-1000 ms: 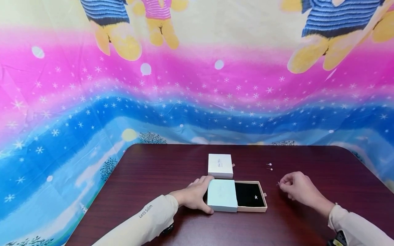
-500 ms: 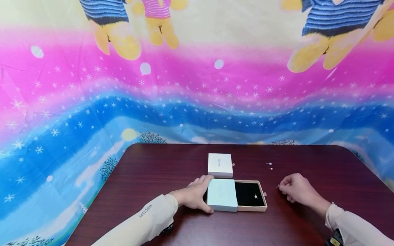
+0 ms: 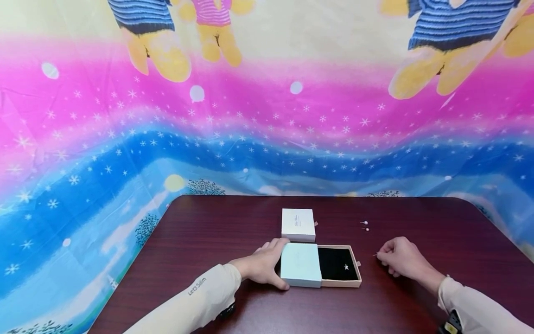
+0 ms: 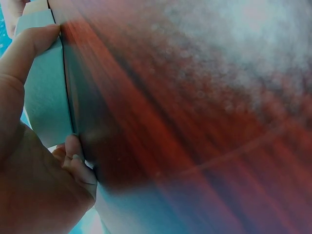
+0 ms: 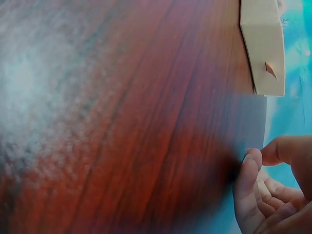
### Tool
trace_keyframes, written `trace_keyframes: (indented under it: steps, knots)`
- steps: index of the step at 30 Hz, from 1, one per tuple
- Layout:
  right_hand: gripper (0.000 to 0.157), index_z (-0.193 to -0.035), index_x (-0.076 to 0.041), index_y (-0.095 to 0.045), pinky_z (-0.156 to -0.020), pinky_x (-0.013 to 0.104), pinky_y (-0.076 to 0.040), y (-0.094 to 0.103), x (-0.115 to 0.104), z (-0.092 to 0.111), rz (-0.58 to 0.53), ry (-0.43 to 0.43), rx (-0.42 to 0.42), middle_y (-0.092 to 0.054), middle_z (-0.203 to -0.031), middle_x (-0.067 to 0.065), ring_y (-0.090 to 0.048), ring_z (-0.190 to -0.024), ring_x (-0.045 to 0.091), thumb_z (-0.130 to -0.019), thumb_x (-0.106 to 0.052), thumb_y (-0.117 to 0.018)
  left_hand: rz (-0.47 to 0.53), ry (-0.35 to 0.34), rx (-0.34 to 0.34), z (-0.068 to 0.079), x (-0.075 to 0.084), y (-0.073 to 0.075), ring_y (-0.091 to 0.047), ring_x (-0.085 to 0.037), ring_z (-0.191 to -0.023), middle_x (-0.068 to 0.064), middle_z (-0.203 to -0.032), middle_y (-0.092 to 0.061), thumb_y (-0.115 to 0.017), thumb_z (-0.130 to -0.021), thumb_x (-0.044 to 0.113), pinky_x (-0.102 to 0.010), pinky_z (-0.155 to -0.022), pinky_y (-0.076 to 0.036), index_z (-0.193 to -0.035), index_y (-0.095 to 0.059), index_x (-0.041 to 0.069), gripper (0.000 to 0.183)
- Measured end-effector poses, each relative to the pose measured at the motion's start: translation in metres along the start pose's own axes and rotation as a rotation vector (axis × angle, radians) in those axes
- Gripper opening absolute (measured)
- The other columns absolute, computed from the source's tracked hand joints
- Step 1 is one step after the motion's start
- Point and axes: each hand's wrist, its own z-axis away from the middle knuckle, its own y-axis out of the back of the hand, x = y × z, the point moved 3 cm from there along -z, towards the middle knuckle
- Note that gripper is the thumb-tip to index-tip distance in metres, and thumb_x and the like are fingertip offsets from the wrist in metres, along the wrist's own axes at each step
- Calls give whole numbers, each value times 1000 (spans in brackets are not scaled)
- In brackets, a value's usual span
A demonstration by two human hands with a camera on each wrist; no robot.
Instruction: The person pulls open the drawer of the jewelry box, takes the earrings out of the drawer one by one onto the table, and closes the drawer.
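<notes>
1. Head view: the left hand (image 3: 267,264) is sitting just below and left of the frame's middle, and its grip is clamping the mint box (image 3: 300,263), thumb at the near left corner, fingertips at the far left one.
2. That box is lying flat on the dark red-brown worktop (image 3: 208,222), low in the frame around the middle, with its drawer (image 3: 341,283) sticking out to the right.
3. Inside the drawer, a little star piece (image 3: 346,267) is resting on the black lining (image 3: 331,260), near the right end.
4. The right hand (image 3: 403,256) is hanging out at lower right, a bit right of the drawer. Its grip is pinching a tiny thin piece (image 3: 375,254) that's poking out leftward; way too small to tell what it is.
5. Right wrist view: the fingertips (image 5: 252,163) are meeting at lower right with just a speck showing at the tips, while the drawer's pull tab (image 5: 271,70) is showing at upper right.
6. Left wrist view: the thumb (image 4: 29,46) is pressing on the box's side at upper left, other fingers curling at its lower end.
7. Back in the head view, a white box (image 3: 298,223) with dark print is sitting just above the mint one, and two pale-headed pins (image 3: 365,223) are lying further right, near each other.
8. A pink and blue snowflake cloth (image 3: 267,106) is filling the upper frame.
</notes>
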Motion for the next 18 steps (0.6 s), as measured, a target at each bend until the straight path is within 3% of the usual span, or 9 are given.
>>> trace_keyframes:
  steps: [18]
  knots:
    - [13,-76,-4,-66,-47,28,-51,-1,2,0,-8,5,-13,-59,-54,0,-57,-46,14,-85,-14,-63,0,8,9,0,0,0,-43,-13,-113,1,-132,-45,-84,-63,47,-28,-94,-38,-145,-26,18,104]
